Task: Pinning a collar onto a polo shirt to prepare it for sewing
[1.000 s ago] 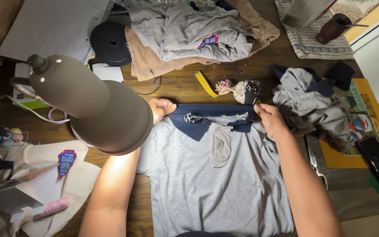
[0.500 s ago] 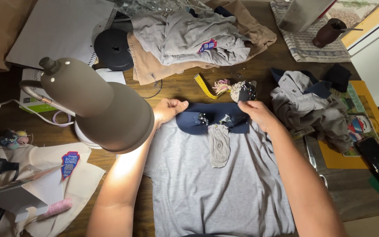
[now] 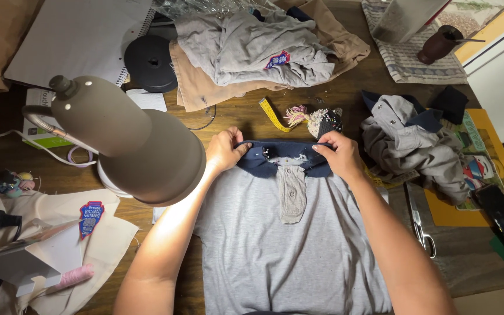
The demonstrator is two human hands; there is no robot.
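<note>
Two hands, left hand [image 3: 224, 153] & right hand [image 3: 338, 156], each pinched shut on navy collar [image 3: 284, 158] of grey polo shirt [image 3: 287, 251], w/ collar-straightening apparently underway; next needs even outward tension.

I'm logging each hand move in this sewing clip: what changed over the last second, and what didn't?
Both hands shifted along the navy collar of the grey polo shirt: the left hand now pinches its left end, the right hand grips its right end, lifting the collar's edge. The shirt, the desk lamp, the pincushion and the scissors stayed put.
</note>
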